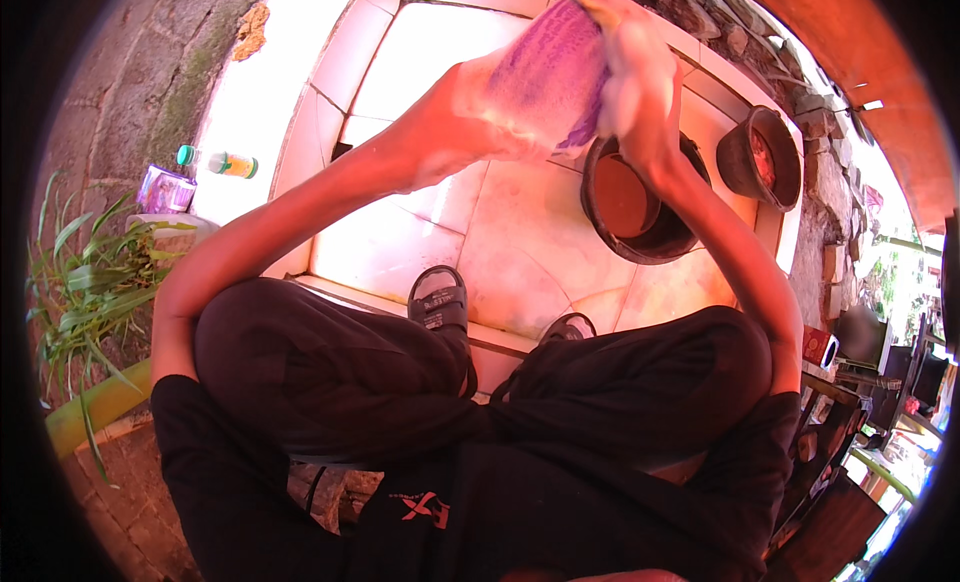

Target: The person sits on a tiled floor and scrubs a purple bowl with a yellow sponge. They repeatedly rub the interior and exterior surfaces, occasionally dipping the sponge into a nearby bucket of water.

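Up over the tiled basin, both hands are on a wet purple and pale item point(555, 64), which looks like cloth; blur and glare leave its exact kind unclear. My left hand point(480, 121) grips its lower left side. Against its right edge presses my right hand point(637, 72), with whitish foam around the fingers. Below my right forearm stands a dark bucket point(649, 252) with reddish-brown-looking liquid and a round rim or vessel inside. A smaller dark bucket point(739, 166) sits farther right, tilted in the view, with something reddish in it.
White tiles point(525, 229) form a low-walled basin around my sandalled feet point(439, 297). On the left are a green-capped bottle point(234, 164), a purple packet point(166, 190), and a leafy plant point(90, 274). A rough stone wall point(829, 184) runs along the right, under an orange sheet point(862, 72).
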The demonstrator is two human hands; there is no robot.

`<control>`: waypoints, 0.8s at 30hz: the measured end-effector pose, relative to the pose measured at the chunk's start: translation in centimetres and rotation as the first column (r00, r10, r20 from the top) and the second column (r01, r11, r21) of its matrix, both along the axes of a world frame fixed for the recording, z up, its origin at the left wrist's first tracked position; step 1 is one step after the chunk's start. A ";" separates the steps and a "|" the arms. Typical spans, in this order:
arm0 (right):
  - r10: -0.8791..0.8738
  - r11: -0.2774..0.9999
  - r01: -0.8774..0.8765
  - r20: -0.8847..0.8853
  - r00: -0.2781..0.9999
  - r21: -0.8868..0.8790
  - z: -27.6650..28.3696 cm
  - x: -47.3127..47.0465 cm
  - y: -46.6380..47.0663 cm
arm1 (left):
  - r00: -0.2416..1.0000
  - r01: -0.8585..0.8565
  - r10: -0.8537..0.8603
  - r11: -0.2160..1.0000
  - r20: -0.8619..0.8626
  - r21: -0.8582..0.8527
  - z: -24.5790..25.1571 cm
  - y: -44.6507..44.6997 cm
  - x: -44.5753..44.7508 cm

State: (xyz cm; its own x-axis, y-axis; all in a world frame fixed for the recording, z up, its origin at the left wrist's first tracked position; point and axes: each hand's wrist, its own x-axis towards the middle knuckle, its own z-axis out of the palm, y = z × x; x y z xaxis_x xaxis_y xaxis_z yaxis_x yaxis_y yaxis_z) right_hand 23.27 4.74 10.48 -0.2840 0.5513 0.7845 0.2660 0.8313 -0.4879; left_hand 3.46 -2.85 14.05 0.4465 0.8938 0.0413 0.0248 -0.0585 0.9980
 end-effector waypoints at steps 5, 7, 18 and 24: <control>0.170 0.791 -0.290 0.262 0.950 0.538 0.0 -0.2 -0.7 | 0.993 0.039 -0.024 0.991 0.112 -0.130 -0.2 0.2 0.0; 0.194 0.793 -0.259 0.173 0.966 0.551 -0.4 -0.3 -0.1 | 0.999 0.033 -0.033 0.997 -0.004 -0.074 0.0 0.3 -0.2; 0.072 0.955 -0.112 0.150 0.986 0.275 0.1 0.2 -0.5 | 0.997 0.054 -0.050 0.996 0.057 -0.071 0.5 0.9 -0.3; 0.228 0.969 -0.219 -0.071 0.971 0.114 -1.0 -0.3 0.1 | 0.992 0.112 -0.103 0.985 0.072 -0.133 -0.1 0.9 -0.5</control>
